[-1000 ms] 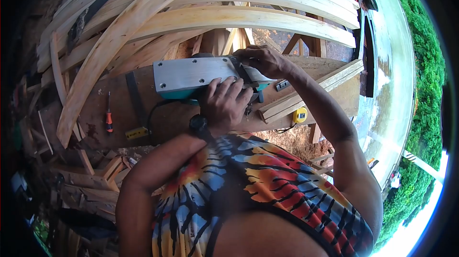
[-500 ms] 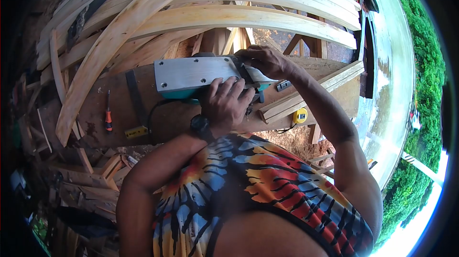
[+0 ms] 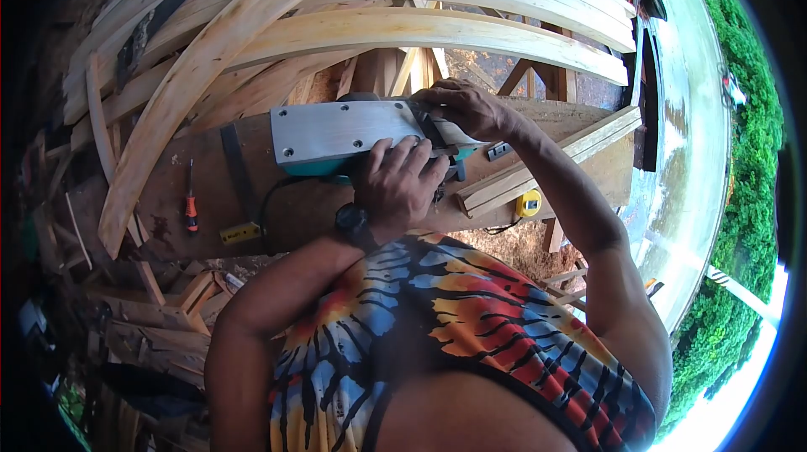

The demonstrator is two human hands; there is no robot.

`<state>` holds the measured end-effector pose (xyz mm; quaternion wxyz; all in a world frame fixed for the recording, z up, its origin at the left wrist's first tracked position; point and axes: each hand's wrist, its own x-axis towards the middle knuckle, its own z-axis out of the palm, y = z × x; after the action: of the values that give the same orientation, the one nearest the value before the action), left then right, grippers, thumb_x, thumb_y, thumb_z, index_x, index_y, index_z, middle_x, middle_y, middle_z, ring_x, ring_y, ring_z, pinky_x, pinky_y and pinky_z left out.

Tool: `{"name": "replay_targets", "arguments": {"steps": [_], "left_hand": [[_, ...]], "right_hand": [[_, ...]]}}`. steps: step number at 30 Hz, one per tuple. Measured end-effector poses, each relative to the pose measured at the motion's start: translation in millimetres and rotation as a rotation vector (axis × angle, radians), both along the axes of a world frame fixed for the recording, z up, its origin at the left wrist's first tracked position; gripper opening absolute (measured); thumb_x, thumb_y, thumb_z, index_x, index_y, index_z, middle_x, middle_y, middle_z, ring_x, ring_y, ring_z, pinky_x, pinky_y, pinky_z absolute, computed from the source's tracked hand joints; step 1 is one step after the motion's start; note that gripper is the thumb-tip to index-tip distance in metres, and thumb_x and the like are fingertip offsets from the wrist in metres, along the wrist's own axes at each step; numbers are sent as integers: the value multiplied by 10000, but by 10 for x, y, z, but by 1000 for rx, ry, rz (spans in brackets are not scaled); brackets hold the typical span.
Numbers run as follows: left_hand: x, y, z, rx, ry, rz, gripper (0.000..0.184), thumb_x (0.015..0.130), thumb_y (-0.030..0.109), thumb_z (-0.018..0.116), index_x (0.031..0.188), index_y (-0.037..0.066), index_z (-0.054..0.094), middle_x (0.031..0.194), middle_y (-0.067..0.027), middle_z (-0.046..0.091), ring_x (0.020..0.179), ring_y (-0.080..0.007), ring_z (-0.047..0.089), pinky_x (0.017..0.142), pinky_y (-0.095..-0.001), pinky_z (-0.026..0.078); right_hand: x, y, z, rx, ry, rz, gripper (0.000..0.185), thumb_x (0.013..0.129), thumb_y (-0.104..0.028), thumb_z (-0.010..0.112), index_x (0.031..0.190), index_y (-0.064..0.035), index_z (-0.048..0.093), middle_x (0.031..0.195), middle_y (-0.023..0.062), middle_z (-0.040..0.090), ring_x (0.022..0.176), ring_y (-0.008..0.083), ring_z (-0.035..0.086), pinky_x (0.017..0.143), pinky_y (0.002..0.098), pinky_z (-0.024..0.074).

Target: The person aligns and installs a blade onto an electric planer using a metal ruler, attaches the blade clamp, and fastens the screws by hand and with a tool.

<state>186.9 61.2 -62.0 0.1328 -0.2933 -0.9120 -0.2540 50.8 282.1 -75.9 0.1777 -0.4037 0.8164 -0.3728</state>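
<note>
An electric planer (image 3: 336,130) lies upside down on the wooden workbench, its flat metal sole facing up and a green body showing below. My left hand (image 3: 399,176), with a dark watch at the wrist, grips the planer's near side, its fingers curled over the sole's edge beside the blade slot. At the far side of that slot, my right hand (image 3: 471,110) has its fingers closed on the planer's edge. What its fingertips touch is partly hidden.
On the bench (image 3: 328,204) lie an orange-handled screwdriver (image 3: 192,208), a yellow level-like tool (image 3: 240,233), a yellow tape measure (image 3: 528,203) and a wood piece (image 3: 551,162). Long planks (image 3: 437,27) are stacked beyond; one board (image 3: 202,86) leans across the left. Wood scraps (image 3: 168,309) fill the lower left.
The planer and both hands have barely shifted. My view has moved very slightly.
</note>
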Motion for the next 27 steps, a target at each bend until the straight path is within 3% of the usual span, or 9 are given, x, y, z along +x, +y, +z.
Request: {"name": "replay_targets", "arguments": {"steps": [11, 17, 20, 27], "left_hand": [[-3, -11, 1, -1, 0, -6, 371, 868, 269, 744, 1226, 172, 732, 1249, -110, 691, 1165, -299, 636, 1032, -529, 431], [7, -6, -15, 5, 0, -2, 371, 861, 268, 751, 1220, 175, 738, 1246, -105, 693, 1162, -296, 637, 1025, -525, 435], [7, -15, 4, 6, -2, 0, 369, 856, 269, 758, 1212, 176, 741, 1246, -103, 692, 1163, -294, 637, 1025, -524, 436], [1, -10, 0, 8, -4, -5, 376, 852, 276, 767, 1213, 176, 739, 1246, -103, 688, 1168, -294, 634, 1033, -523, 434]], "right_hand": [[-7, 14, -36, -26, 34, 4, 344, 995, -139, 655, 1313, -8, 657, 1063, 188, 680, 978, 379, 650, 882, 463, 508], [-11, 12, 18, -47, 47, 40, 403, 995, -141, 641, 1387, -44, 640, 947, 160, 648, 819, 334, 627, 776, 461, 495], [-31, 56, -63, -69, 100, 85, 433, 1006, -140, 636, 1432, -67, 613, 941, 164, 645, 809, 339, 642, 748, 460, 504], [117, -13, 34, 62, -93, -43, 455, 1024, -144, 609, 1472, -73, 571, 1002, 186, 653, 889, 365, 676, 791, 470, 528]]}}
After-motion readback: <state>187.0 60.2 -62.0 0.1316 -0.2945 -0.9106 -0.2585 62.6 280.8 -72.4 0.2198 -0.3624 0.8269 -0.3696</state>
